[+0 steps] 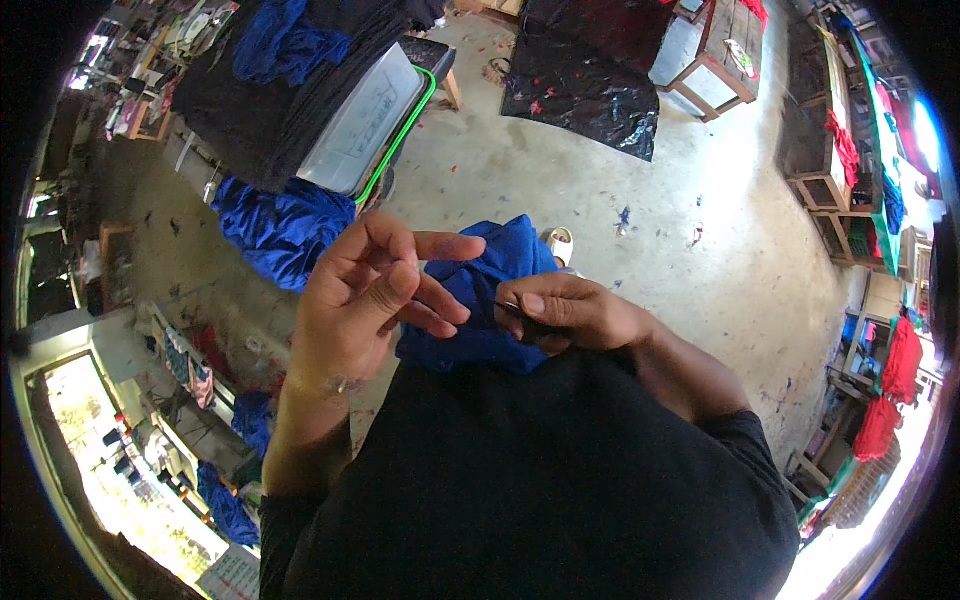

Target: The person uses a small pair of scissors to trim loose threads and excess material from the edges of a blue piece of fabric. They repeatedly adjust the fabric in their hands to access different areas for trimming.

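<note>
One blue cloth [487, 300], left hand [365, 300] grip wide, right hand [565, 312] pinching one dark tool [520, 316]

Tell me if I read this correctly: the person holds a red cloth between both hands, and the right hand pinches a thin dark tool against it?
Not quite: the cloth is blue, not red, as the head view shows. The rest stands: it sits between both hands, and the right hand pinches a thin dark tool against it, with the left hand beside it.

free: bare concrete floor [560, 180] ahead; blocked: blue cloth [490, 300] between hands; left: cloth-piled table [370, 130]
</note>
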`<state>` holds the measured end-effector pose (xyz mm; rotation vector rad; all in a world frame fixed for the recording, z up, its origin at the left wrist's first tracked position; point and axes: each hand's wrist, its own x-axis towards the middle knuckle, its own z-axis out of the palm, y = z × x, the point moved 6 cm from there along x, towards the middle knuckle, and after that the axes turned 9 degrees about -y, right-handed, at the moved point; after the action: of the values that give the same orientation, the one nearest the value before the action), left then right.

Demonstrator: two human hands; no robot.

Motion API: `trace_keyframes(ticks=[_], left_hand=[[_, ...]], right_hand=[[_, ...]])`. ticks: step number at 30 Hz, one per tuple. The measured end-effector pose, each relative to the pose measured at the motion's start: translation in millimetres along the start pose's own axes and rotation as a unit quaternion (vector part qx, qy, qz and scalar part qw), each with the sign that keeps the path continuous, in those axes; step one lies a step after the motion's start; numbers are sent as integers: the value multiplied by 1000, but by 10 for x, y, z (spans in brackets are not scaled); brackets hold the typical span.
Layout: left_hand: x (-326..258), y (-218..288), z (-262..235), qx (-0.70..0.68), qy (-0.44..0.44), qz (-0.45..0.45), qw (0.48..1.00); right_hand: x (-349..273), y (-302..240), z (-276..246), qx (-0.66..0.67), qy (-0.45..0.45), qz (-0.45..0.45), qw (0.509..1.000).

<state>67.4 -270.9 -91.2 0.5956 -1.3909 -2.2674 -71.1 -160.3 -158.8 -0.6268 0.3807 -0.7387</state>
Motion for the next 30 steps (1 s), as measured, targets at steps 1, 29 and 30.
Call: trace_keyframes(ticks=[1,29,30], left_hand=[[-12,-4,-27,-5,10,0,1000],[574,464,373,143,-129,89,977],[595,502,394,164,-126,92,974]], right_hand=[[-6,-15,15,-16,-5,-5,1000],[477,-202,291,-445,-24,-30,895],[486,-201,290,-452,-30,-38,891]])
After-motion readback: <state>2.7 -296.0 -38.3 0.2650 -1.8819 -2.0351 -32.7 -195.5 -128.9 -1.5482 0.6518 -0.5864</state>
